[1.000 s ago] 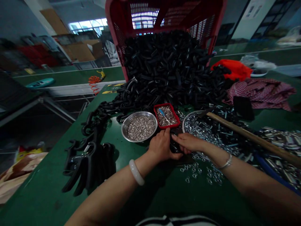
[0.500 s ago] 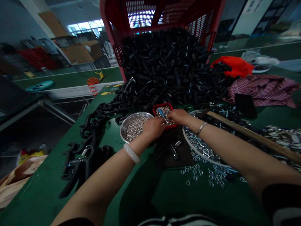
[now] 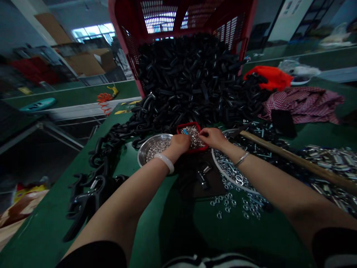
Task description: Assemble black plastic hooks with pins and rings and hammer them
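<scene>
My left hand (image 3: 180, 143) is closed at the left edge of a small red tray (image 3: 201, 149), its fingertips hidden from me. A thin blue piece (image 3: 185, 131) sticks up just beyond it; I cannot tell whether the hand holds it. My right hand (image 3: 213, 138) pinches at the tray's right side, over the small silvery metal pins (image 3: 193, 131) inside. Whatever sits between its fingertips is too small to make out. Left of the tray stands a round metal bowl (image 3: 141, 153) of small metal parts. Below, a dark mat (image 3: 192, 188) carries a metal piece with a spring (image 3: 203, 178).
A red crate (image 3: 125, 41) spills a heap of black plastic parts (image 3: 189, 82). Black clamps (image 3: 93, 193) lie at left. At right are a white-rimmed tray (image 3: 223, 172) of eye bolts, a wooden-handled hammer (image 3: 290, 156), a dark phone-like slab (image 3: 283, 123) and a checked cloth (image 3: 304, 104).
My left hand has moved up and right, closer over the red tray, covering more of the blue piece. My right hand stays by the tray's right side. The whole view has shifted slightly.
</scene>
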Available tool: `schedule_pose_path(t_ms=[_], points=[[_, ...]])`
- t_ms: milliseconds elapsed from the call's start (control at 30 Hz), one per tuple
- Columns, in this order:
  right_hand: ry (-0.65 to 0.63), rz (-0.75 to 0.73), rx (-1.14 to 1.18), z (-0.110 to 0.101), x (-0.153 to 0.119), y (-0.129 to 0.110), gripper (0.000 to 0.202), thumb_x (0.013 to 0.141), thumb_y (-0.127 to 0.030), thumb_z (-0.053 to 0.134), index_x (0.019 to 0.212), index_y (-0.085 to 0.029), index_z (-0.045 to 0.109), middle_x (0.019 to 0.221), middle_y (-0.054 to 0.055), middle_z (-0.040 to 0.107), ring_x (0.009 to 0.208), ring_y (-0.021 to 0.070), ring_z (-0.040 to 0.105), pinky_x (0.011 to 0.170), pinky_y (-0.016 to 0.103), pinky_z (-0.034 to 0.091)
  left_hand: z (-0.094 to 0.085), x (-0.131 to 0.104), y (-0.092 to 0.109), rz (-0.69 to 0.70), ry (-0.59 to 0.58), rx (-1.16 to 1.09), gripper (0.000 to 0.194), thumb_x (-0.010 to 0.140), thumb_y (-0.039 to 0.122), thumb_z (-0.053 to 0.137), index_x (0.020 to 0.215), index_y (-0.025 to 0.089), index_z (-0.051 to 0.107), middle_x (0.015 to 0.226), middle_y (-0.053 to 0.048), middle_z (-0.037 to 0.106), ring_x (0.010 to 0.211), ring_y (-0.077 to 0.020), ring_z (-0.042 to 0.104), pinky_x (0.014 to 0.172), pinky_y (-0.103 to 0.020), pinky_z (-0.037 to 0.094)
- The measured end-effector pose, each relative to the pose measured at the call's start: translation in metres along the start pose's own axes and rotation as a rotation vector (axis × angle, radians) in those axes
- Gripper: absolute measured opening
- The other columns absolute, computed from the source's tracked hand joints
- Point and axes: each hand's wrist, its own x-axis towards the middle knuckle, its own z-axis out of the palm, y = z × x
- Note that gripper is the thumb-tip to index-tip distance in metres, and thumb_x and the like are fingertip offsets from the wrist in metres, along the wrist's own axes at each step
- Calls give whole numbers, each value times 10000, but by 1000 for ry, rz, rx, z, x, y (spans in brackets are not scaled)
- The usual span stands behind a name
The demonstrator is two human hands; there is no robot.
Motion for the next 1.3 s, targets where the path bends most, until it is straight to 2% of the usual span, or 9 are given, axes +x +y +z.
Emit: schedule_pose_path(t_ms=[67, 167, 267, 433, 767, 867, 933, 1133, 1300], points=[[5, 17, 78, -3, -10, 0, 191, 758, -266, 529, 839, -133, 639, 796, 47, 668, 724, 142, 584, 656, 247, 418, 0, -4, -4, -6, 55, 20, 310, 848, 277, 438, 1070, 123, 590, 1042, -180, 622, 1006, -280, 575, 825, -375, 448], [-135, -9, 202, -9, -36, -2, 166, 746, -278, 530, 785, -142, 618, 703, 20, 639, 635, 124, 558, 597, 236, 411, 2, -7, -11, 10, 100, 26, 310, 856, 298, 422, 1090, 164, 575, 1018, -140, 636, 986, -251, 583, 815, -342, 450], [-242, -36, 114, -14, -67, -1, 144, 741, -269, 522, 759, -162, 616, 638, 0, 610, 583, 121, 531, 566, 241, 385, 5, -5, -14, 78, 94, 20, 313, 807, 377, 505, 1059, 217, 601, 1017, -104, 640, 977, -252, 582, 817, -339, 445], [-239, -4, -1, -14, -97, 3, 162, 775, -262, 484, 808, -180, 620, 690, 7, 627, 621, 132, 541, 588, 251, 375, 8, -1, -6, 138, 94, 11, 259, 786, 340, 540, 999, 230, 639, 1021, -100, 642, 980, -268, 576, 822, -358, 432], [-247, -98, -323, -15, -105, -11, 183, 823, -219, 439, 892, -174, 603, 913, 75, 645, 840, 191, 587, 713, 288, 392, 9, -2, -2, 29, 162, -74, 300, 863, 336, 402, 1067, 170, 547, 1012, -129, 641, 942, -246, 598, 774, -340, 444], [-252, -111, -370, -13, -104, -12, 183, 826, -219, 432, 900, -174, 592, 924, 74, 643, 849, 195, 590, 704, 286, 398, 8, -5, -7, -35, 290, -252, 281, 867, 322, 393, 1069, 160, 501, 986, -128, 640, 887, -226, 609, 740, -323, 446], [-260, -124, -408, -12, -103, -14, 184, 826, -219, 425, 894, -175, 589, 910, 78, 643, 832, 197, 591, 682, 288, 403, 8, -15, -10, -39, 319, -433, 226, 848, 287, 432, 1018, 155, 502, 908, -102, 652, 771, -183, 616, 697, -288, 445], [-292, -256, -569, -14, -105, -23, 205, 770, -101, 422, 873, -166, 587, 840, 121, 625, 794, 227, 585, 598, 299, 393, 21, -61, -10, 117, 224, -803, 199, 805, 331, 491, 871, 160, 569, 621, 12, 601, 475, -87, 490, 540, -224, 400], [-292, -273, -609, -10, -109, -22, 229, 760, -70, 423, 893, -161, 586, 856, 110, 620, 808, 226, 589, 599, 295, 399, 34, -84, -8, 174, 127, -776, 183, 765, 304, 529, 817, 178, 651, 681, -1, 643, 586, -118, 549, 588, -237, 414]])
